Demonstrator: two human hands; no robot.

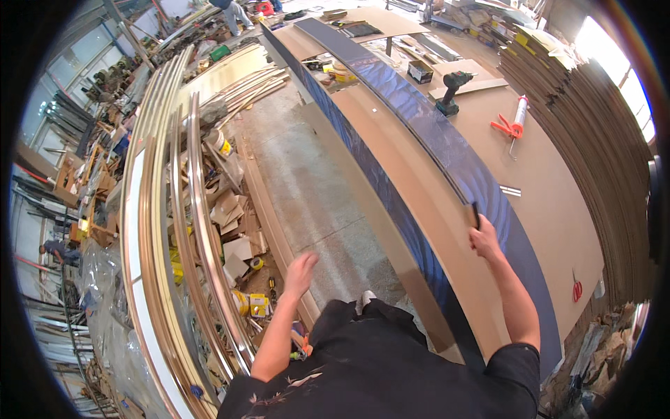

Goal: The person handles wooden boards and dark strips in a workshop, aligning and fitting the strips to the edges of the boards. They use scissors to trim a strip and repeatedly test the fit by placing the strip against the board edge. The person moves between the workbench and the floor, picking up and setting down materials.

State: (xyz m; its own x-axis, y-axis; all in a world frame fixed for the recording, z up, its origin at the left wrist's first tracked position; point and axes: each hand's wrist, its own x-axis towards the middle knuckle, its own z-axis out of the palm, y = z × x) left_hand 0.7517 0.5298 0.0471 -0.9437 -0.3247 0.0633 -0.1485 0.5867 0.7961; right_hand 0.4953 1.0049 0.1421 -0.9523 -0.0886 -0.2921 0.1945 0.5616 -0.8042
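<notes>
My right hand (484, 239) is closed around a short black bar-shaped piece (476, 215); its exact kind I cannot make out. It touches or hovers at the inner edge of a long dark panel with a blue wavy pattern (447, 150), which lies on the brown board of the worktable (551, 192). My left hand (301, 273) hangs over the floor to the left of the table, fingers curled together, with nothing seen in it. Between my hands, a second blue-patterned strip (373, 167) runs along the table's near left edge.
A cordless drill (452, 94), a caulking gun (515, 120), red-handled scissors (577, 288) and a small box (420, 71) rest on the table. Stacked brown sheets (586, 119) rise at right. Long metal profiles (199, 230) and cardboard scraps (229, 209) lie left. Another person (234, 12) stands far off.
</notes>
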